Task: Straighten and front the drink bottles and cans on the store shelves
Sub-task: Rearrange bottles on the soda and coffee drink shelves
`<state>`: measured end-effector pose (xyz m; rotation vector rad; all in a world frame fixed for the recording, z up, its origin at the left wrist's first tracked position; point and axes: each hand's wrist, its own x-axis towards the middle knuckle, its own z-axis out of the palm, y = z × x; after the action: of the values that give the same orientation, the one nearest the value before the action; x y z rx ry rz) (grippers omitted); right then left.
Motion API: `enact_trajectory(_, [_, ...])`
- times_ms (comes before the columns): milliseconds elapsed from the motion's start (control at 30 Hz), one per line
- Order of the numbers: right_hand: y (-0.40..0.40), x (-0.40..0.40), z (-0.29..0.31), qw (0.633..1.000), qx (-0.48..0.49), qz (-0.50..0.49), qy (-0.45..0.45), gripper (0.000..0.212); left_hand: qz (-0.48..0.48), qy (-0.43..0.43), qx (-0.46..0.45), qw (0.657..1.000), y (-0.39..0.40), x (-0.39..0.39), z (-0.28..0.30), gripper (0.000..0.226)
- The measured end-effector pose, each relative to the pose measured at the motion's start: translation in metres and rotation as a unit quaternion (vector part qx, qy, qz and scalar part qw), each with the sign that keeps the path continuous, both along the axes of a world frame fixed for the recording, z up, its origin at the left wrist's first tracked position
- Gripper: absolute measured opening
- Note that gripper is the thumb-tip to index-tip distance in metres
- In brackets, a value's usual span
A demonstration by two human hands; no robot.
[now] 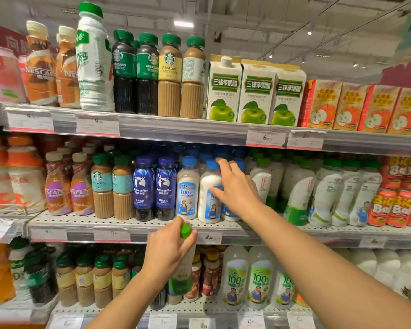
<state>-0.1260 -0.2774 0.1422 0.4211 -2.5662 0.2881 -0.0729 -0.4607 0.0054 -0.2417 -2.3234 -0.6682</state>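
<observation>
My left hand (169,248) grips a white bottle with a green cap (184,269) by its neck, held in front of the middle shelf's edge. My right hand (235,186) reaches onto the middle shelf (128,224) and wraps its thumb and fingers round a blue-capped white coconut drink bottle (210,195). A matching blue-capped bottle (188,191) stands upright just left of it. Another one to the right is mostly hidden behind my hand.
Luckin coffee bottles (154,188) and Starbucks bottles (112,186) stand left of the coconut drinks; white green-capped bottles (299,193) stand to the right. The top shelf holds coffee bottles (147,74) and apple juice cartons (254,91). More bottles fill the bottom shelf (235,279).
</observation>
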Motion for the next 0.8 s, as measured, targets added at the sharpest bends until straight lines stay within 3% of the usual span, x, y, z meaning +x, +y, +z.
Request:
enact_trajectory(233, [-0.009, 0.002, 0.009, 0.997, 0.062, -0.036, 0.03, 0.074, 0.032, 0.012, -0.022, 0.999, 0.002, -0.001, -0.003, 0.047])
enact_trajectory(633, [-0.007, -0.006, -0.003, 0.999, 0.044, -0.014, 0.008, 0.092, 0.059, 0.005, -0.02, 0.998, 0.004, -0.002, 0.0, 0.047])
enact_trajectory(800, [0.025, -0.004, 0.026, 0.996, -0.004, -0.054, 0.067, 0.064, 0.058, -0.002, -0.011, 0.998, 0.005, -0.003, 0.0, 0.046])
